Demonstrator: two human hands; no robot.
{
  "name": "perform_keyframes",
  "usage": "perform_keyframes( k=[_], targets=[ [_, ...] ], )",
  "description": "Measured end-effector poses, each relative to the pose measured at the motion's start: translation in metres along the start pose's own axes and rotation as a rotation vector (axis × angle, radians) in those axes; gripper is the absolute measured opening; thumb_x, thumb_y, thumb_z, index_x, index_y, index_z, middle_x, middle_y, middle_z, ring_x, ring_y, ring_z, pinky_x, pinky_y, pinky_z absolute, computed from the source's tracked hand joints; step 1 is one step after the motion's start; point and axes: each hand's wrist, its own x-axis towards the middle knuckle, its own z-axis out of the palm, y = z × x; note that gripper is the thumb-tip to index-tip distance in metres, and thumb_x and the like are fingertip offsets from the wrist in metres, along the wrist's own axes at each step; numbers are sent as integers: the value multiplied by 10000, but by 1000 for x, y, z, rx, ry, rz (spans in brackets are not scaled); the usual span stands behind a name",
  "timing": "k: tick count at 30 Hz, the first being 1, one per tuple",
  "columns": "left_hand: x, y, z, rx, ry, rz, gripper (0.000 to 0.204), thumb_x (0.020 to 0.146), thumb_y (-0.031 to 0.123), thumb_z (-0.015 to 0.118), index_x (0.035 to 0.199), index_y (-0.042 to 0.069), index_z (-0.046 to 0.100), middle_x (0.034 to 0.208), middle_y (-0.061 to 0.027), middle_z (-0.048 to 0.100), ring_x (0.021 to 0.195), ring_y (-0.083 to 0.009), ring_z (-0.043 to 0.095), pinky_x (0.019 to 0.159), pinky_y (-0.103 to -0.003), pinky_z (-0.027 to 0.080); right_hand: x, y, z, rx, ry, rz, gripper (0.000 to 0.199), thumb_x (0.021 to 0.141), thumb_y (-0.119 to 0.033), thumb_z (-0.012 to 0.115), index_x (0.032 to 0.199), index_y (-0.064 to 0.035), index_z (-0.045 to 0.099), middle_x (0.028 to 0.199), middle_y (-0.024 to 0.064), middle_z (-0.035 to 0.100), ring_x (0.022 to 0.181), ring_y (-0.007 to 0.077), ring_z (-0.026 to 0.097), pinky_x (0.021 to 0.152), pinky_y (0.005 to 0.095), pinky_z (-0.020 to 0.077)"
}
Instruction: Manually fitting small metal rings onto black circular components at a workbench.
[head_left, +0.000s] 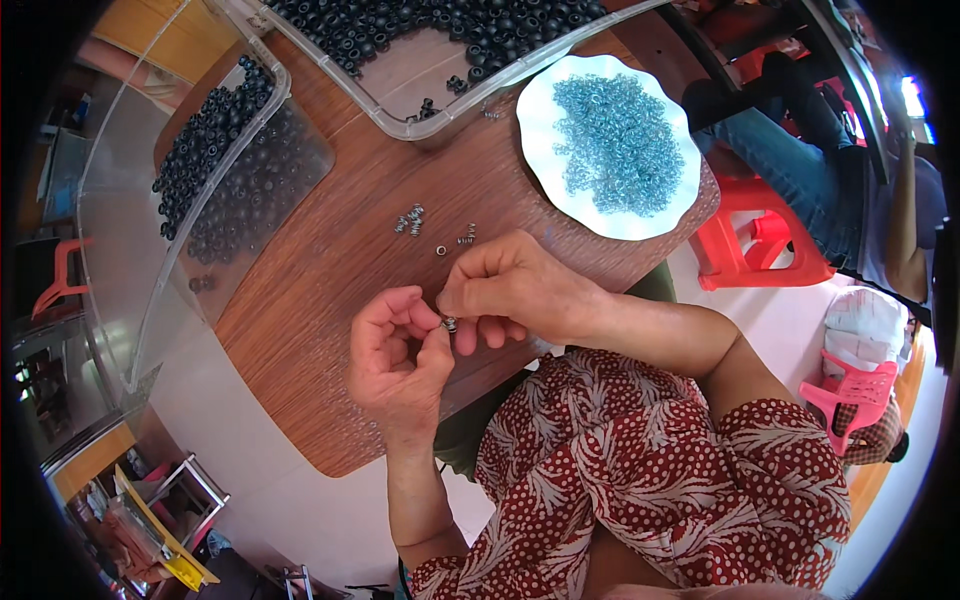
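My left hand (400,355) pinches a small coiled metal spring (450,324) between thumb and fingertips, above the brown wooden table (310,350). Right beside it, my right hand (525,290) has thumb and forefinger pressed together at the upper end of the spring; whatever is between those fingertips is too small to make out. Just beyond the hands lie a few loose springs (410,220), a second little group of springs (467,236) and a tiny ring (440,250). A white scalloped plate (537,150) at the far right holds a heap of shiny springs (620,140).
A clear plastic bin (400,125) with black round parts (440,30) stands at the back. Another clear bin (285,90) of such parts is at the left. Beyond the table's right edge are a red stool (750,240), a seated person in jeans (790,160) and a pink chair (855,395).
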Motion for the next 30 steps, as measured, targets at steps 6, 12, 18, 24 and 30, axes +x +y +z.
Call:
perform_keyframes(
  k=[6, 12, 18, 24, 30],
  targets=[
    [5, -1, -6, -281, 8, -161, 372, 714, -104, 635, 1070, -46, 543, 863, -65, 567, 737, -120, 545, 637, -225, 474, -2, 1, 0, 7, -11, -78, 172, 892, -197, 590, 868, -32, 636, 720, 26, 637, 577, 45, 540, 473, 176, 393],
    [8, 4, 0, -399, 75, -194, 359, 710, -90, 638, 1056, -59, 549, 856, -63, 564, 779, -122, 541, 694, -228, 465, -7, 12, 11, -119, 66, -426, 128, 837, -61, 658, 939, 2, 612, 863, 21, 622, 809, 54, 556, 708, 206, 458],
    [7, 4, 4, -382, 105, -165, 373, 707, -86, 637, 1068, -54, 546, 870, -60, 566, 797, -124, 543, 713, -210, 448, -4, 14, 9, -133, 56, -387, 150, 830, -51, 668, 955, 0, 602, 870, 22, 620, 821, 57, 558, 722, 209, 462],
    [8, 5, -3, -566, 53, -355, 340, 731, -72, 616, 1060, -49, 534, 858, -74, 568, 735, -134, 540, 597, -248, 466, -8, 13, 14, -135, 96, -441, 88, 806, -16, 633, 875, 7, 584, 793, 59, 619, 754, 111, 594, 647, 252, 482],
    [8, 3, -6, -534, 15, -373, 322, 724, -86, 608, 1038, -51, 544, 857, -85, 573, 721, -140, 541, 585, -253, 461, 4, 25, 10, -595, 282, -961, 151, 709, 32, 624, 836, -19, 558, 724, 101, 554, 680, 284, 560, 589, 368, 464]
  ],
)
